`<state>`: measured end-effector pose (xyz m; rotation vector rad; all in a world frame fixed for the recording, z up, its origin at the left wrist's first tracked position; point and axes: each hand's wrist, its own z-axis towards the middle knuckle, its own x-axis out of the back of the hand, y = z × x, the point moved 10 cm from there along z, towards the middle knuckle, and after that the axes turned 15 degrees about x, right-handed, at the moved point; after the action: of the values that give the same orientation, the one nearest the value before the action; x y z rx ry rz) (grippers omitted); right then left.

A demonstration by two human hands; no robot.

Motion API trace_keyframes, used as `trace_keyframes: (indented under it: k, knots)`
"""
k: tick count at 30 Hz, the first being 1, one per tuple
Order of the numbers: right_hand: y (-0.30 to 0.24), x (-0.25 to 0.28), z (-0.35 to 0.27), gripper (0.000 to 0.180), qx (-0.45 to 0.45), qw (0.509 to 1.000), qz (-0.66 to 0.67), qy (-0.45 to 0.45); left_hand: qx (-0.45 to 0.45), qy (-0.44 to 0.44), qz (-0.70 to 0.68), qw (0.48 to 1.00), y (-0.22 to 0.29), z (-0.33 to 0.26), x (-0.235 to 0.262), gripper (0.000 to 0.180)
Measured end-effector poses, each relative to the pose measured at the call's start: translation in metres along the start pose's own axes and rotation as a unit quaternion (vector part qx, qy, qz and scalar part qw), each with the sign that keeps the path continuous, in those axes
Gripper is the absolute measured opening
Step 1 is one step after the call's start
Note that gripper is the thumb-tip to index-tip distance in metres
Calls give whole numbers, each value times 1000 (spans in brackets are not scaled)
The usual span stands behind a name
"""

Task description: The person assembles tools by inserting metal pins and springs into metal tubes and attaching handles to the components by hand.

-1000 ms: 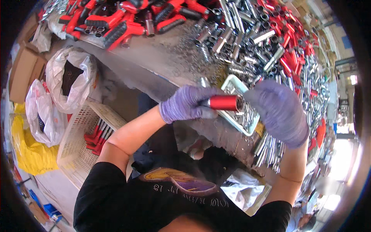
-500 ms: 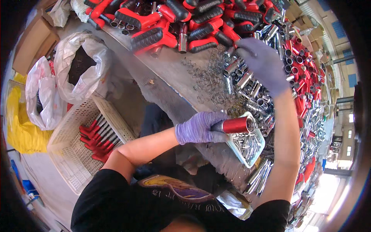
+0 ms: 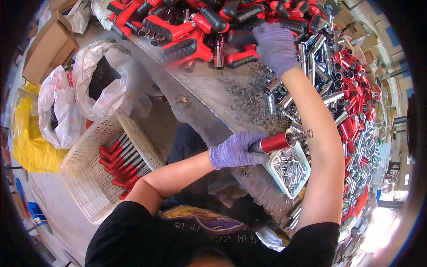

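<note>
My left hand (image 3: pixel 238 149), in a purple knit glove, is closed around a red tube (image 3: pixel 276 142) with a shiny metal collar at its far end. The tube lies roughly level above a pale tray of small metal pins (image 3: pixel 289 167). My right hand (image 3: pixel 276 48), gloved the same way, reaches over the far pile of red-and-black pistol-shaped handles (image 3: pixel 182 49). Its fingers are at a black grip (image 3: pixel 242 38); their tips are hidden, so whether they hold it cannot be seen. Thin wire springs (image 3: pixel 253 95) lie scattered on the table between both hands.
Chrome tubes (image 3: pixel 318 66) and red tubes (image 3: pixel 356 95) are heaped along the right. A perforated cream crate (image 3: pixel 84 196) at left holds several red-handled pieces (image 3: pixel 118 162). Beyond it stand white plastic sacks (image 3: pixel 100 107), a yellow sack (image 3: pixel 33 142) and a cardboard box (image 3: pixel 49 53).
My right hand has moved left, from above the chrome tubes to the red-and-black handles. My left hand keeps hold of the red tube in nearly the same place. The view has shifted slightly.
</note>
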<state>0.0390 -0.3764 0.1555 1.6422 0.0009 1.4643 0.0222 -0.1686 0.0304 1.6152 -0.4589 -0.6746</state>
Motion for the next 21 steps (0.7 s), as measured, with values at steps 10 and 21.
trace_keyframes:
  k: [10, 21]
  knots:
    - [16, 70, -249, 58, -401, 676, 574, 227, 20, 45, -89, 995, 5, 4, -2, 46]
    - [-78, 139, -327, 61, -264, 869, 381, 171, 100, -27, -111, 988, 26, -14, -60, 42]
